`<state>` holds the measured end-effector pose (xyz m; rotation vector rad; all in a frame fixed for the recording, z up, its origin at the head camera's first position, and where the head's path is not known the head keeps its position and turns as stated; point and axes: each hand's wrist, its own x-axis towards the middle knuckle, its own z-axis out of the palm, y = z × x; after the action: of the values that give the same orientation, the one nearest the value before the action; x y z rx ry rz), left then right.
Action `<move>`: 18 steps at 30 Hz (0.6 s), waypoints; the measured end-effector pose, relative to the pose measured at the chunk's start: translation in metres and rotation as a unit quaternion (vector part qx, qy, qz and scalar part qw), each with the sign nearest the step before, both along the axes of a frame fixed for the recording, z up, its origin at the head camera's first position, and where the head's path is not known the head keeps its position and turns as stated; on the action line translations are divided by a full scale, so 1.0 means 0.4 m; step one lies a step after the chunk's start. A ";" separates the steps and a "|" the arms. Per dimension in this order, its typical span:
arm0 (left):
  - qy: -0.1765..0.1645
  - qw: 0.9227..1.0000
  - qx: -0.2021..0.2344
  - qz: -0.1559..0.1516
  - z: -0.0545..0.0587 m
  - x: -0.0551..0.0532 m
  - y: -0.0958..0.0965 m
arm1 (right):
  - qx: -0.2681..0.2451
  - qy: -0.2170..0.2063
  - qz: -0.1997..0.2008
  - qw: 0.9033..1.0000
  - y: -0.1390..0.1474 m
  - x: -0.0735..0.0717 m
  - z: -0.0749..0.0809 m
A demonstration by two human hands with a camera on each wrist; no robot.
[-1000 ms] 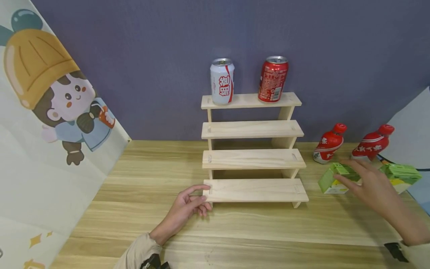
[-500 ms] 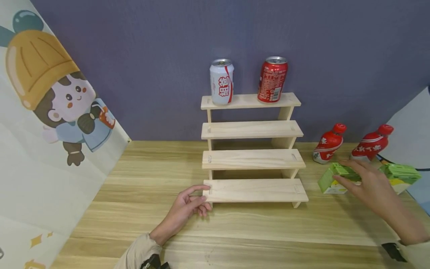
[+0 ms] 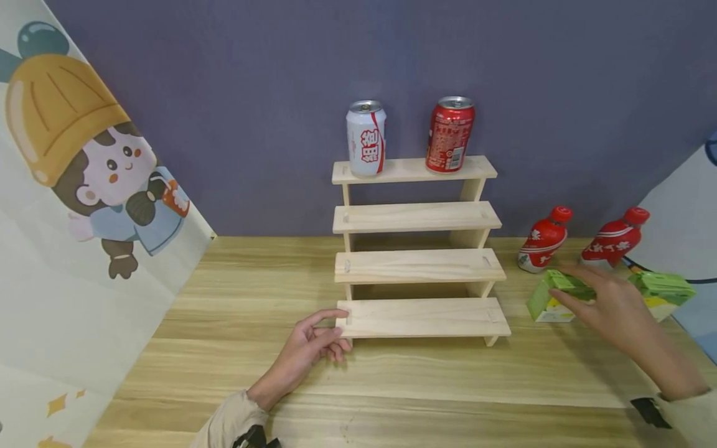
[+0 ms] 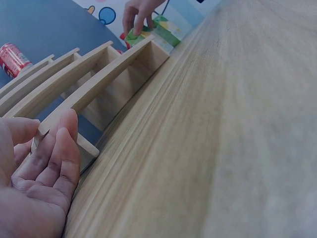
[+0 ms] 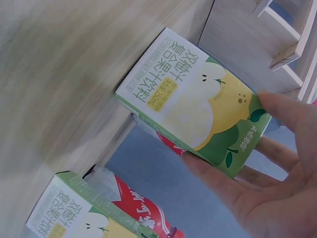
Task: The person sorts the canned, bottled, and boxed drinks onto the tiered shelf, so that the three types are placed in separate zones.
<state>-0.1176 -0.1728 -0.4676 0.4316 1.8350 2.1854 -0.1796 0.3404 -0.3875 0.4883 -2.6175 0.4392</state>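
A four-step wooden display shelf (image 3: 422, 317) stands on the table, and my left hand (image 3: 305, 348) holds the left end of its lowest board. In the left wrist view, thumb and fingers lie around that board's end. To the right of the shelf, my right hand (image 3: 616, 314) grips a green-and-white juice carton (image 3: 544, 303) near its top. The right wrist view gives the carton's printed front (image 5: 190, 101), with the thumb on one edge and fingers at the opposite one. The carton appears to rest upright on the table.
A white can (image 3: 366, 140) and a red can (image 3: 450, 137) stand on the top step. Two red-labelled bottles (image 3: 543, 239) are behind the cartons. Another juice carton (image 3: 663, 292) stands right of my right hand. A dark blue wall panel (image 3: 269, 124) closes the back.
The head view has shifted slightly, so everything sits a little further left. Both hands keep their places on the shelf and the juice carton.
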 end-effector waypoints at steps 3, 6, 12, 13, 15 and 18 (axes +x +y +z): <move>0.002 1.000 0.002 -0.001 -0.001 0.001 -0.001 | 0.003 0.009 0.010 1.000 -0.005 -0.003 0.003; 0.002 1.000 0.003 -0.004 -0.002 0.000 -0.001 | 0.003 0.013 0.012 1.000 -0.008 -0.003 0.007; -0.004 1.000 0.002 -0.004 -0.003 -0.001 0.000 | 0.001 0.018 0.010 1.000 -0.018 0.003 0.018; -0.003 1.000 0.002 -0.004 -0.003 -0.001 0.000 | 0.001 0.022 0.012 1.000 -0.021 0.004 0.022; -0.002 1.000 0.002 -0.004 -0.004 -0.002 -0.001 | 0.003 0.030 0.018 0.999 -0.027 0.004 0.031; 0.000 1.000 0.002 -0.002 -0.004 -0.002 -0.001 | 0.004 0.047 0.026 0.999 -0.039 0.005 0.048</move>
<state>-0.1185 -0.1733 -0.4693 0.4366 1.8275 2.1868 -0.1776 0.3246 -0.3682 0.5672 -2.5214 0.4117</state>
